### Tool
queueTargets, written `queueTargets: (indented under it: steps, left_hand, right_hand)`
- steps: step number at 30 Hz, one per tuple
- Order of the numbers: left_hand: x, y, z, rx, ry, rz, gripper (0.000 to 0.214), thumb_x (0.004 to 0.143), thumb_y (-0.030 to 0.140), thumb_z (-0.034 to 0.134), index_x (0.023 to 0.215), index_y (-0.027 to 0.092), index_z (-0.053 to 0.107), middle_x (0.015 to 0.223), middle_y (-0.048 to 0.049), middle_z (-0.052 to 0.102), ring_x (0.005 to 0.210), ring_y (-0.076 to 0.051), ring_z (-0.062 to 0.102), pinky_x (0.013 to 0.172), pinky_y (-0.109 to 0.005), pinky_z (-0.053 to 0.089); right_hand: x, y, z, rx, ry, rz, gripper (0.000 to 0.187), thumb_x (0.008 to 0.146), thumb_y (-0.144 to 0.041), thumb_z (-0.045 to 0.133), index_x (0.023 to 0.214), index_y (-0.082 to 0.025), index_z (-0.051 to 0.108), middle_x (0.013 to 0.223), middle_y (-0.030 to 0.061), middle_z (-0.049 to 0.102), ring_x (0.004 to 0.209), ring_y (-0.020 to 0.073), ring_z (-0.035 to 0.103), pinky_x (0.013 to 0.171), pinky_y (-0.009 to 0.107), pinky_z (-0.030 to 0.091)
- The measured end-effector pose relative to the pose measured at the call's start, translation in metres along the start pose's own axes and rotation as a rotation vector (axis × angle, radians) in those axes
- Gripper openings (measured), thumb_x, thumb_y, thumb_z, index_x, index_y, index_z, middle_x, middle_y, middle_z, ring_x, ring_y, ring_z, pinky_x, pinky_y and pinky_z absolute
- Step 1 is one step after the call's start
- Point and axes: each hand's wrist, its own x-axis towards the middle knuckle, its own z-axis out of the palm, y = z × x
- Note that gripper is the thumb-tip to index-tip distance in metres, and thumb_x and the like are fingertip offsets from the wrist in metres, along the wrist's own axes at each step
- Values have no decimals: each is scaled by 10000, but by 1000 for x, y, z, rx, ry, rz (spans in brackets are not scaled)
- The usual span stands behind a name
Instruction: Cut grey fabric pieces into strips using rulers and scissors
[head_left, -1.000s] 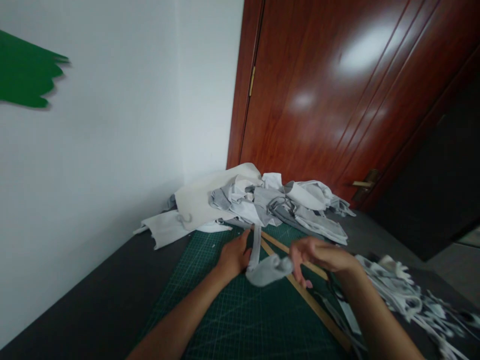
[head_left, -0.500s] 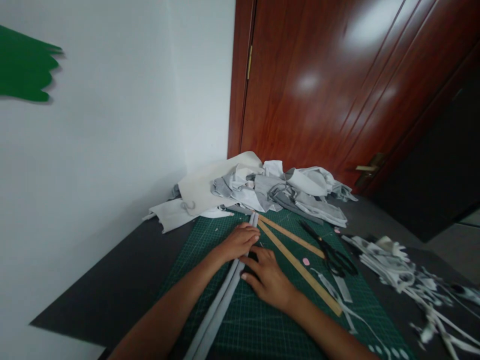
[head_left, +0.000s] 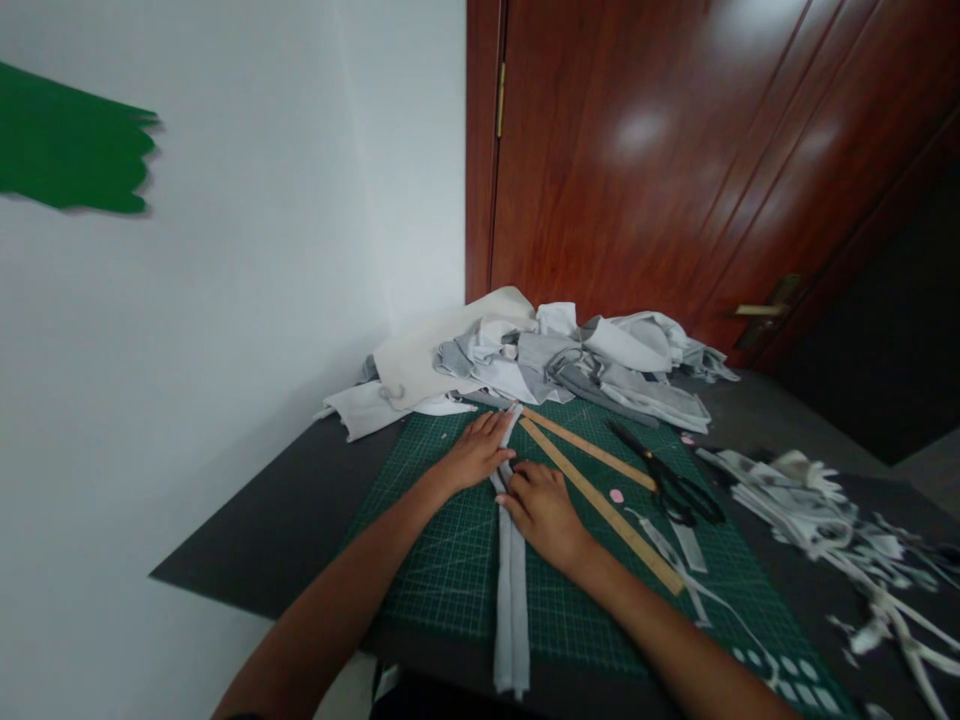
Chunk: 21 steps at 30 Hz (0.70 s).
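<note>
Grey cloth, folded long and thin into a strip (head_left: pixel 513 590), lies under both hands and runs from near to far, bending a little right past the fingers. Its far end reaches the tips of two wooden rulers, and its near end goes past the green mat (head_left: pixel 435 560) onto the dark table (head_left: pixel 255 540). The left hand (head_left: pixel 478 452) sits farther along it, its fingers stretched out and its thumb apart. The right hand (head_left: pixel 546 508) is closer to the body, with bent fingers touching the strip's right side; I cannot tell if they pinch it. Lots of green mat shows to the left of the strip. On the right, there is less room: the long ruler (head_left: pixel 602 506) and short ruler (head_left: pixel 590 449) slant away from the strip, with a pink bit (head_left: pixel 616 496) beside the long one. Black scissors (head_left: pixel 651 460) lie farther right. Cloth (head_left: pixel 450 350) is piled at the far edge, and scraps (head_left: pixel 802 500) lie right of the mat.
</note>
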Motion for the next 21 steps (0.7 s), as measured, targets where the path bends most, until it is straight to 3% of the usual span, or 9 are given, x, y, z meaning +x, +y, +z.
queueTargets:
  steps: [4, 7, 11, 14, 18, 21]
  left_hand:
    - [-1, -1, -3, 13, -90, -42, 758, 996, 535, 509, 1609, 154, 277, 1656, -169, 330, 1551, -341, 245, 1257, -493, 229]
    - [-2, -5, -4, 20, -149, -18, 756, 986, 563, 518, 1604, 188, 294, 1660, -145, 333, 1554, -330, 241, 1260, -476, 222]
    - [-4, -6, -6, 23, -108, -63, 841, 947, 576, 587, 1616, 197, 247, 1666, -161, 307, 1558, -343, 226, 1251, -505, 234]
    - [-6, 3, -13, 48, -41, -61, 829, 908, 531, 672, 1578, 191, 322, 1634, -172, 351, 1541, -355, 254, 1233, -529, 263]
    - [-7, 26, -23, 84, 60, 142, 541, 850, 349, 779, 1330, 190, 586, 1398, -123, 572, 1395, -298, 427, 1178, -446, 349]
    - [-7, 41, -25, 61, -12, 269, 97, 885, 195, 710, 981, 203, 702, 1090, -53, 669, 1153, -227, 567, 1030, -349, 441]
  right_hand:
    - [3, 13, -4, 56, -50, 74, 135, 1004, -289, 589, 977, -207, 693, 1097, 85, 667, 1061, 248, 602, 915, 369, 421]
    - [5, 30, -16, 122, -120, 108, 93, 976, -219, 608, 941, -201, 692, 998, 59, 661, 979, 203, 623, 890, 310, 418]
    - [4, 43, -33, 99, -207, 215, 97, 952, -162, 586, 964, -195, 677, 970, 51, 673, 912, 184, 640, 810, 274, 406]
    - [1, 38, -39, -54, -191, 248, 159, 947, -132, 553, 1025, -185, 681, 1015, 87, 676, 928, 207, 637, 793, 289, 392]
    - [-2, 25, -39, -180, -193, 42, 355, 966, -66, 454, 1190, -208, 689, 1069, 108, 654, 980, 229, 621, 861, 314, 399]
    - [-2, 23, -40, -171, -227, 35, 325, 999, -123, 448, 1189, -205, 699, 1073, 108, 651, 983, 223, 629, 875, 309, 418]
